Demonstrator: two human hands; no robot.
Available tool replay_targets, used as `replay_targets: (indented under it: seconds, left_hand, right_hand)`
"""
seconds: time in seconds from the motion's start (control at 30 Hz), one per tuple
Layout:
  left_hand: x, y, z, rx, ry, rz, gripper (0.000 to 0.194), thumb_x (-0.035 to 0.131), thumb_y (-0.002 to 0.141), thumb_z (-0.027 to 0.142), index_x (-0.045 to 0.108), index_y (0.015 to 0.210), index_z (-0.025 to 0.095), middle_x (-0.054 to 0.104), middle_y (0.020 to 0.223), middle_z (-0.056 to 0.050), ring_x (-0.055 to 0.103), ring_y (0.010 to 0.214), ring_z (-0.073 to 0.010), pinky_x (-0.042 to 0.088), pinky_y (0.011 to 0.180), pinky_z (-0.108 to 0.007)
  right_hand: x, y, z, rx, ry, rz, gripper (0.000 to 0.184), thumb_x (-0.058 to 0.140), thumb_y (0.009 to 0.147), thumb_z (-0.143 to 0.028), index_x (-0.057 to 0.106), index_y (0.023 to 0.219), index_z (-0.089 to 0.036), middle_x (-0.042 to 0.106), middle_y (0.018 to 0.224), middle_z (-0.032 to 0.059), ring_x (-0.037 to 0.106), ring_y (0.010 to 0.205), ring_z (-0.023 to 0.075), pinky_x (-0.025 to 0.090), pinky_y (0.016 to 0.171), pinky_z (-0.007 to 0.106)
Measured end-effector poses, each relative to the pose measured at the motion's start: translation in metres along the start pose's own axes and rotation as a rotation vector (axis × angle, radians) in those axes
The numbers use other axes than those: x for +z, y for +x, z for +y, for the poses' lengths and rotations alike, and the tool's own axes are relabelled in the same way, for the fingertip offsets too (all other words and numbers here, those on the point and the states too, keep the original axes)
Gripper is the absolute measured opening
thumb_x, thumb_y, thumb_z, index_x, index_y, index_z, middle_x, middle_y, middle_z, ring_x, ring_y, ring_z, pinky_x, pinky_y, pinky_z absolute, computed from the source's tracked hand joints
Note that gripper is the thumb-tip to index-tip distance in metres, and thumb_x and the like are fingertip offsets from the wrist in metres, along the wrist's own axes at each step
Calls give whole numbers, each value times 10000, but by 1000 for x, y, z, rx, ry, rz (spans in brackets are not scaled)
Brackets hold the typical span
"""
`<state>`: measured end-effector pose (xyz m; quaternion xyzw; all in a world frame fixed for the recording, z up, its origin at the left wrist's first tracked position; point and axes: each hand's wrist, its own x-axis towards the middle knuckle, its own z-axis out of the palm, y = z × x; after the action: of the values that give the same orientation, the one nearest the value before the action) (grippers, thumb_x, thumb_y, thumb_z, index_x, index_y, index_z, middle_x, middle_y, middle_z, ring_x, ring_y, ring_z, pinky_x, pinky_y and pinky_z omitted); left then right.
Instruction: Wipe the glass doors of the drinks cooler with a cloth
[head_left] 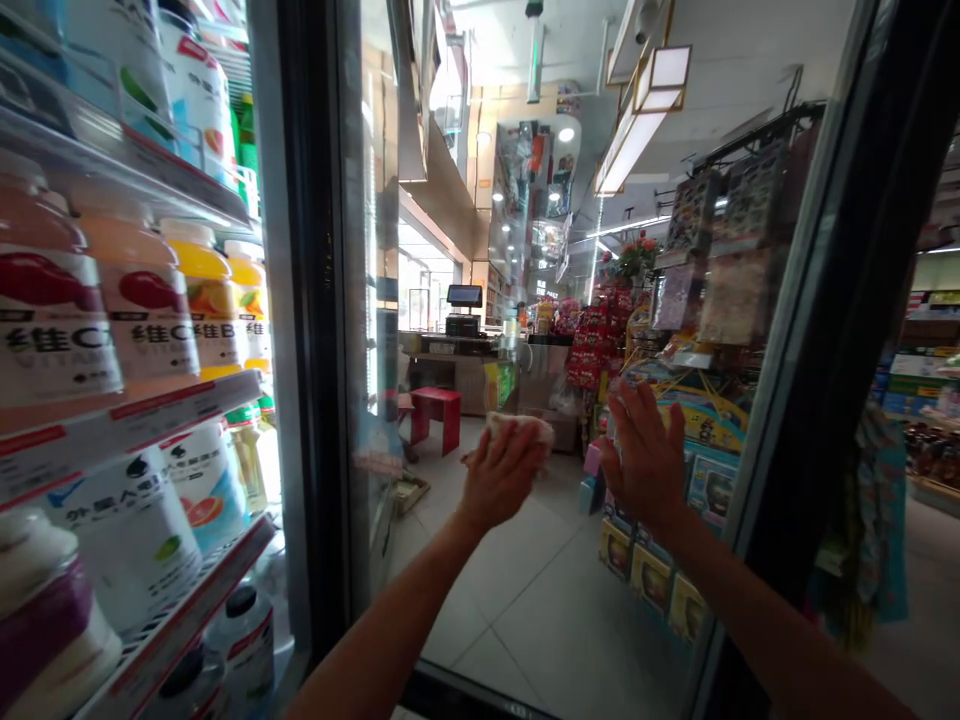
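Note:
My left hand (504,468) presses a pale, crumpled cloth (540,432) flat on the glass of a fridge door (480,600). The fingers lie over the cloth and hide most of it. To its right, my right hand (641,455) is held up with fingers spread and palm toward the same glass, with nothing in it. Whether that palm touches the pane I cannot tell. A dark frame (311,330) surrounds the glass, which stands swung open beside the lit shelves.
On the left, fridge shelves (202,400) hold several drink bottles (139,290). Through the glass show a counter with a screen (463,296), a red stool (436,418), hanging goods and boxed items (651,578). More store shelves (926,370) stand beyond the door's right edge.

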<state>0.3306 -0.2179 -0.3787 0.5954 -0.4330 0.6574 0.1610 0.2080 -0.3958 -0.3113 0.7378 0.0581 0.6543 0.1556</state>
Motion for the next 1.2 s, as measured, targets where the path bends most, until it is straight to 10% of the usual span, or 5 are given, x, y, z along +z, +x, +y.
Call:
replay_targets:
  seconds: [0.23,0.53,0.87,1.07,1.2]
  left_hand:
    - [-5,-48,-59,-569,125,239,554,407,871,181,243,1400,173,155,1487,-113,103,1377,-266,189,1100,-497]
    - [3,-46,13,164,-32,-132,430,468,825,263,474,1252,309,287,1450,40,182,1365,-217,150,1121,-447]
    - [-10,-113,-92,-740,216,310,527,372,888,212,240,1394,147,150,1483,-152,105,1369,-304,188,1079,-559]
    - [0,-35,-12,-99,-3,-27,500,453,834,225,389,1329,244,280,1455,-45,123,1374,-253,165,1111,-475]
    - [-5,-26,-13,125,-33,-115,430,457,827,275,476,1256,298,387,1400,11,172,1368,-211,167,1118,-434]
  right_hand:
    - [4,-19,-16,-61,33,-59,565,446,827,-220,306,1371,-153,458,1355,126,294,1334,238,147,1106,482]
    - [14,-27,-32,-85,78,-91,595,449,829,-218,262,1392,-165,453,1359,121,287,1338,229,126,1110,492]
    - [13,-25,-33,-81,49,-88,573,441,825,-208,294,1376,-156,465,1350,119,278,1342,228,115,1113,489]
    - [15,-26,-35,-74,67,-75,562,443,833,-222,301,1375,-176,462,1351,122,321,1320,238,133,1104,501]
    - [10,-25,-28,-109,74,-80,573,452,829,-212,294,1377,-159,470,1342,139,330,1315,244,163,1097,494]
